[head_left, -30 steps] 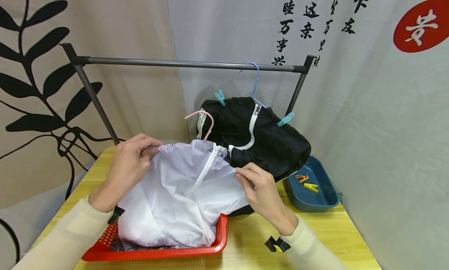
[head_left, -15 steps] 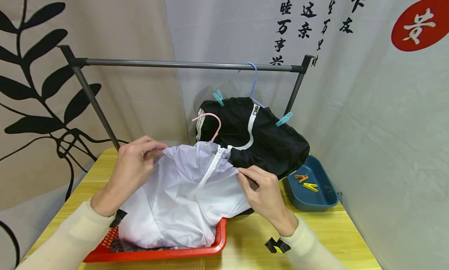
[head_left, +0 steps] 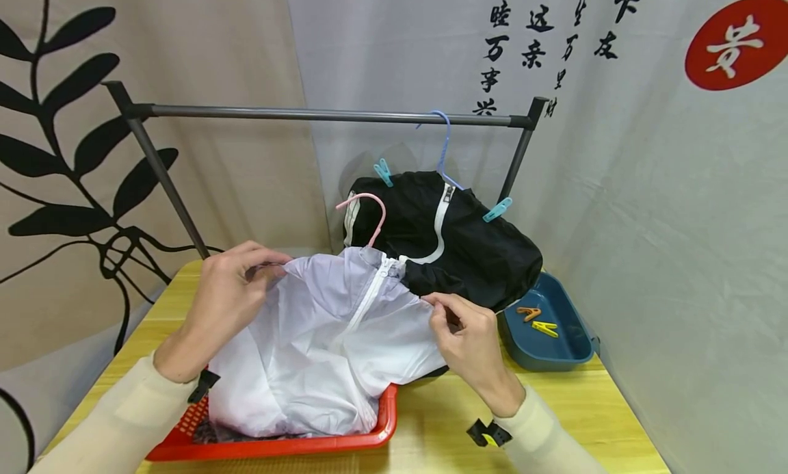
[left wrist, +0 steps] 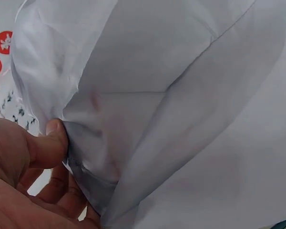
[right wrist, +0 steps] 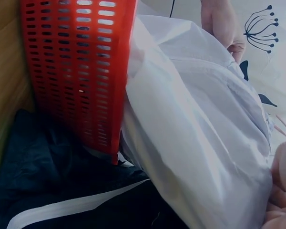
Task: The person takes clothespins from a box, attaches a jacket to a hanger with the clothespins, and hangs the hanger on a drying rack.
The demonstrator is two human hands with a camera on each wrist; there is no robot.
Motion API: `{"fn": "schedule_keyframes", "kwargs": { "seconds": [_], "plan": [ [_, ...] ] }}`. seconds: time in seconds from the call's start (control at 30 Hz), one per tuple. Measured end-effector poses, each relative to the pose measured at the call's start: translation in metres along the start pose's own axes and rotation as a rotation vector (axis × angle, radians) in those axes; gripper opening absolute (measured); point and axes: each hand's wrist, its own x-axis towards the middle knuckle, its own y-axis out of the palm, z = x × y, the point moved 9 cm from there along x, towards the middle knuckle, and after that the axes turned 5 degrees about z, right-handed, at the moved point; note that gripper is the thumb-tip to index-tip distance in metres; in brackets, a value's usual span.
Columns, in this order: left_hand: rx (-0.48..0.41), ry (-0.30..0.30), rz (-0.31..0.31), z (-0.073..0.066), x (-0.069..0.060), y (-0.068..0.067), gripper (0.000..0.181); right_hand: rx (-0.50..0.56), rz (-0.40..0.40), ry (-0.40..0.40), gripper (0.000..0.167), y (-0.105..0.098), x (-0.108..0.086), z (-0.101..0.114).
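Observation:
A white and pale lilac zip jacket (head_left: 308, 364) spreads between my hands, its lower part in a red basket (head_left: 386, 419). The pink hook of a hanger (head_left: 380, 217) sticks up from its collar. My left hand (head_left: 234, 293) pinches one shoulder; in the left wrist view, the thumb presses the thin fabric (left wrist: 148, 133) against the fingers. At the other shoulder, my right hand (head_left: 464, 330) pinches the cloth between thumb and fingers. Most of the hanger is hidden inside the jacket, though a faint pinkish shape shows through in the left wrist view.
Behind, a black jacket (head_left: 486, 255) hangs by a blue hanger (head_left: 444, 149) from a grey rail (head_left: 277, 111), with turquoise clothespins (head_left: 497, 210) at its shoulders. A blue tray (head_left: 529, 354) on the right of the wooden table (head_left: 449, 433) holds an orange and a yellow clothespin (head_left: 545, 329).
The pink hook and collar have shifted right. My right hand has slid a little outward to the right, drawing the shoulder wider. My left hand has barely moved and keeps its pinch.

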Motion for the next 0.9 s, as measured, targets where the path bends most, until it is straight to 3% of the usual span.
{"fn": "schedule_keyframes", "kwargs": {
  "seconds": [0.13, 0.3, 0.47, 0.9],
  "plan": [
    [-0.005, 0.013, -0.014, -0.002, 0.000, -0.002, 0.023, -0.010, 0.033, 0.003, 0.031, 0.001, -0.001, 0.001],
    [-0.008, 0.052, -0.044, -0.011, 0.001, -0.003, 0.026, -0.016, 0.073, 0.016, 0.016, 0.002, 0.000, 0.002],
    [0.000, 0.105, -0.075, -0.023, 0.000, -0.003, 0.032, -0.030, 0.049, -0.016, 0.014, 0.001, 0.005, 0.005],
    [-0.038, 0.166, -0.070, -0.041, -0.002, 0.004, 0.043, -0.033, 0.046, -0.019, 0.013, 0.005, 0.012, 0.009]
  ]
}}
